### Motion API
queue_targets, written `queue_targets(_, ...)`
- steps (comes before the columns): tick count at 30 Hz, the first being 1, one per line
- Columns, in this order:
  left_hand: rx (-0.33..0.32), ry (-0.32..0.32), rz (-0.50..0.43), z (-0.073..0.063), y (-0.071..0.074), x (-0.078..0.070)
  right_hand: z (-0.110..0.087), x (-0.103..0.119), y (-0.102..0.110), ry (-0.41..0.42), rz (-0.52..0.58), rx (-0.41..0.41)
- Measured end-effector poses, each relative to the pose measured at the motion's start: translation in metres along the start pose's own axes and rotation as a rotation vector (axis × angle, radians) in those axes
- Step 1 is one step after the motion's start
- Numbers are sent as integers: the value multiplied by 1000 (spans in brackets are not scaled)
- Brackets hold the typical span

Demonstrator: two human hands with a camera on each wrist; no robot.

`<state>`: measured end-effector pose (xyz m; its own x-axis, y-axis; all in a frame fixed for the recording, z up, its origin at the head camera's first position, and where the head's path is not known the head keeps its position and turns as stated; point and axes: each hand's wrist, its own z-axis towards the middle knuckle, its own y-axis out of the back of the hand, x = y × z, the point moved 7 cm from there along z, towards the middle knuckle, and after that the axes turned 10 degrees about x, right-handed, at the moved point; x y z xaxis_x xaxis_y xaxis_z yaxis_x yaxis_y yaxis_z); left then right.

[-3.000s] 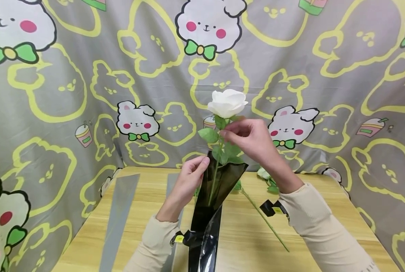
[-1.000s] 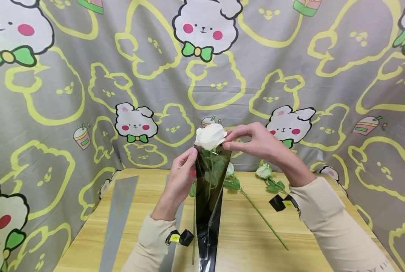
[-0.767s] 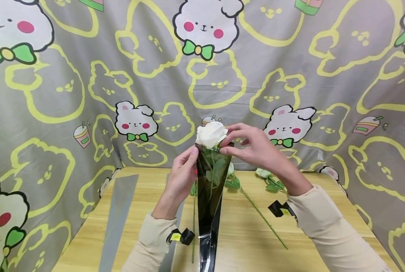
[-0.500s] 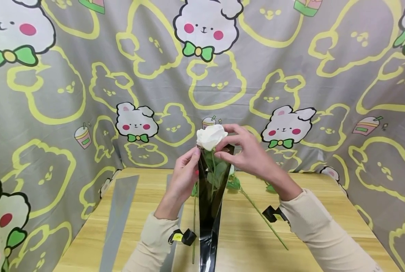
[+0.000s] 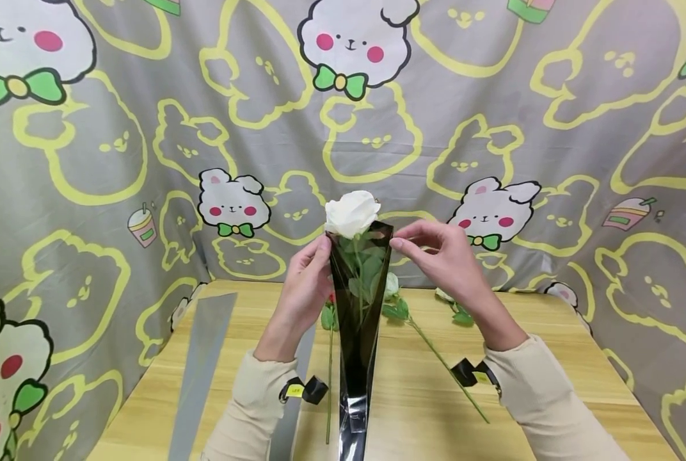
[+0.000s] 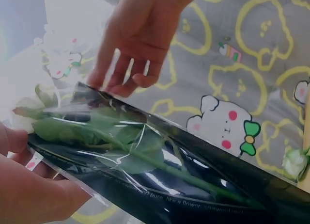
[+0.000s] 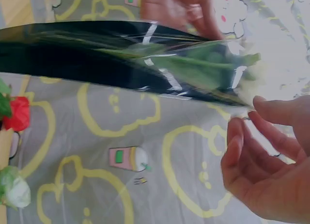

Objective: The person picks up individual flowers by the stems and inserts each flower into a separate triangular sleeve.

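A white rose [image 5: 352, 214] stands in a long, dark see-through flower sleeve [image 5: 357, 378], its bloom above the opening and its leaves and stem showing through the film. My left hand [image 5: 304, 291] pinches the upper left edge of this sleeve, thumb in front. At the opposite top corner, my right hand [image 5: 449, 259] pinches the film between thumb and index finger. Printed lettering runs along the sleeve in the left wrist view, where the bloom is washed out by light. The sleeve's lower end is cut off in the head view.
On the wooden table [image 5: 429, 416] lie a grey flat sleeve [image 5: 201, 365] and another grey strip [image 5: 288, 416] partly behind the left arm. Pale green roses [image 5: 391, 286] lie at the back right, and a red rose [image 7: 18, 113] lies behind the held sleeve. A patterned curtain [image 5: 372, 128] surrounds the table.
The white rose has gone down from high above the sleeve into it. My right hand has moved from the stem, past the bloom's underside, out to the sleeve's right corner. The sleeve has risen slightly.
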<state>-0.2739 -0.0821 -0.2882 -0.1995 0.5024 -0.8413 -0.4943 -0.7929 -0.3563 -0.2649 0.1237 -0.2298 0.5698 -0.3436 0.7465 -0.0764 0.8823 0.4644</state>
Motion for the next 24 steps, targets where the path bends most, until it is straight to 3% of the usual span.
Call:
queue_targets(2, 27, 3, 25, 4, -3, -3, 2, -5, -2, -30, 13, 19)
queue_targets(6, 71, 9, 57, 9, -11, -8, 7, -4, -4, 11, 64, 4)
queue_targets(13, 62, -1, 1, 14, -12, -16, 9, -10, 2, 38, 215, -91)
queue_targets(21, 28, -31, -45, 19, -10, -19, 8, -7, -5, 36, 229, -64)
queue_targets(24, 34, -23, -117, 22, -9, -20, 4, -17, -14, -24, 241, 10)
